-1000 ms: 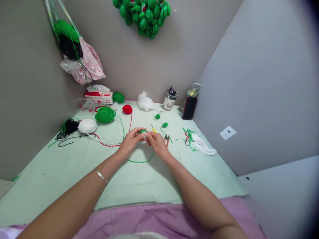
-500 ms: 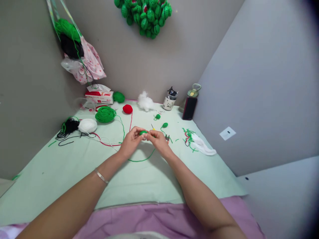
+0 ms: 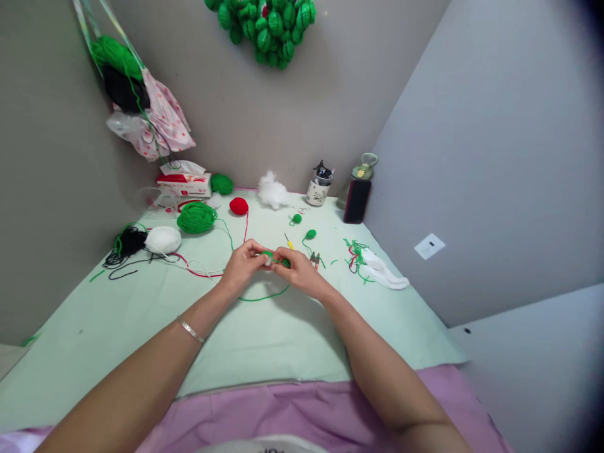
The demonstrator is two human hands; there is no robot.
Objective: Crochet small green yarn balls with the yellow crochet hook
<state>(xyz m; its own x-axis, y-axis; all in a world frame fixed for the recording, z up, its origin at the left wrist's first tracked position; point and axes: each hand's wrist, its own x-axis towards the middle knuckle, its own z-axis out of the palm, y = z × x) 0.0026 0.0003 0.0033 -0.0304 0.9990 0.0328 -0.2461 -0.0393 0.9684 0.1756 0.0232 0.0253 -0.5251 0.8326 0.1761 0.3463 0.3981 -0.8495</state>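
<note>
My left hand point(image 3: 243, 267) and my right hand point(image 3: 298, 270) meet over the middle of the pale green table cover point(image 3: 141, 314). Both pinch a small green crochet piece point(image 3: 272, 257) with a bit of white stuffing showing in it. A green yarn strand point(image 3: 264, 296) trails from the piece in a loop on the cover below my hands. A yellow-handled crochet hook point(image 3: 287, 241) lies just behind my fingers, and small snips point(image 3: 314, 258) lie right of my right hand.
Green yarn ball point(image 3: 197, 217), red ball point(image 3: 238, 206), white ball point(image 3: 163, 240) and black yarn point(image 3: 127, 242) lie at left. Tissue box point(image 3: 184, 182), white stuffing point(image 3: 272, 190), jar point(image 3: 317, 190), dark phone point(image 3: 356, 201) stand by the back wall. Yarn scraps and white cloth point(image 3: 380, 272) lie right.
My hands have stayed together on the green piece, turning it slightly between the fingers. The camera has tilted a little, so the whole scene sits slightly higher.
</note>
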